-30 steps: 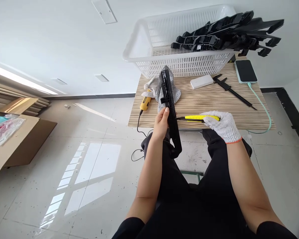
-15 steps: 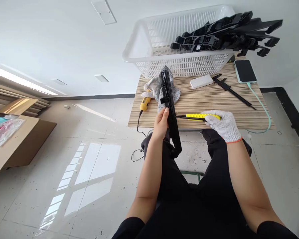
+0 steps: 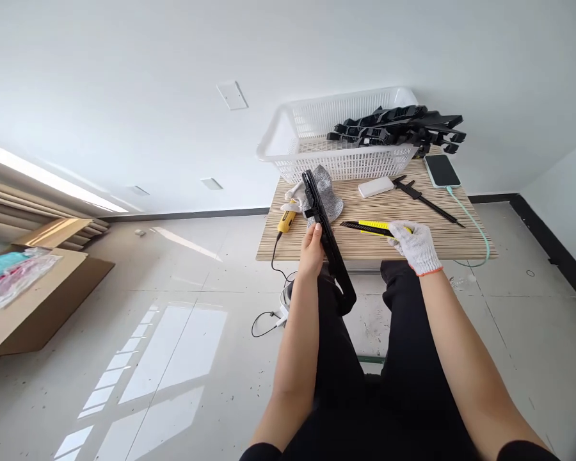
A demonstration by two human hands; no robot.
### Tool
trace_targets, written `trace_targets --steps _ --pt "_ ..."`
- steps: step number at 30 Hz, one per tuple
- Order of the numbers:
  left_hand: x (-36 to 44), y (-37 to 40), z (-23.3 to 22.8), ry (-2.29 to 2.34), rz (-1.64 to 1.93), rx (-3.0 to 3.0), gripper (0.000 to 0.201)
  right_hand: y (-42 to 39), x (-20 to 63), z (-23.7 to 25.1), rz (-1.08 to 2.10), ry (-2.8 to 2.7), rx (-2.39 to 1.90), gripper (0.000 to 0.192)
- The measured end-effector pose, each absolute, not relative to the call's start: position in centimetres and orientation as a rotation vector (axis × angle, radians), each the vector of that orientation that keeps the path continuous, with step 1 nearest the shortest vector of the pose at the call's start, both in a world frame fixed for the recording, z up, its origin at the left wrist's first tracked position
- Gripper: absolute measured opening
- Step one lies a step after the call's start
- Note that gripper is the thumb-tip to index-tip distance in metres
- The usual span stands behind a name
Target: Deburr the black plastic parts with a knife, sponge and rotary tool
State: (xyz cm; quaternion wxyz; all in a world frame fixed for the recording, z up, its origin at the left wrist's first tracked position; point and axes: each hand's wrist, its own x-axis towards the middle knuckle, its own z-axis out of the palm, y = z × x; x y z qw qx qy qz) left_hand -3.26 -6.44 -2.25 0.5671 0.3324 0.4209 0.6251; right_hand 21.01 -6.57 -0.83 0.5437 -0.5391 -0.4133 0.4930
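1. The left hand point(image 3: 312, 246), bare, has its fingers wrapped around a long black plastic part point(image 3: 327, 237) about halfway along. The part's long axis runs from the table point(image 3: 384, 240) back toward the person: far end lies up on a grey glove point(image 3: 330, 195), near end hangs off the table edge over the lap, tilted slightly right as it comes closer.
2. The right hand point(image 3: 416, 243), in a white knit glove, grips the back of a yellow utility knife point(image 3: 375, 226). The knife lies roughly crosswise, tip pointing left at the black part, close to it but apart.
3. Versus half a second ago, the camera has pulled back and tipped up, so everything looks smaller and more wall shows. Hands and part are basically where they were.
4. Hard to tell: the knife's blade is too small to make out, and the stacked black parts point(image 3: 398, 125) on the white basket point(image 3: 312, 137) blur together.
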Motion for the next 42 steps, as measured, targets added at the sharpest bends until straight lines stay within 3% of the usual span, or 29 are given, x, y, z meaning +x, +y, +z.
trace_targets --steps 13,30,42 --pt "-3.5 -5.8 -2.4 0.942 1.547 0.595 0.027 -7.9 20.9 -0.7 1.218 -0.963 -1.224 0.05" --pt "-3.0 -5.9 -3.8 0.994 1.649 0.57 0.043 -8.2 21.0 0.8 1.19 -0.938 -1.364 0.048" --pt "-0.7 -6.2 -2.4 1.131 1.572 0.994 0.027 -8.1 21.4 1.0 1.164 -0.907 -1.415 0.046"
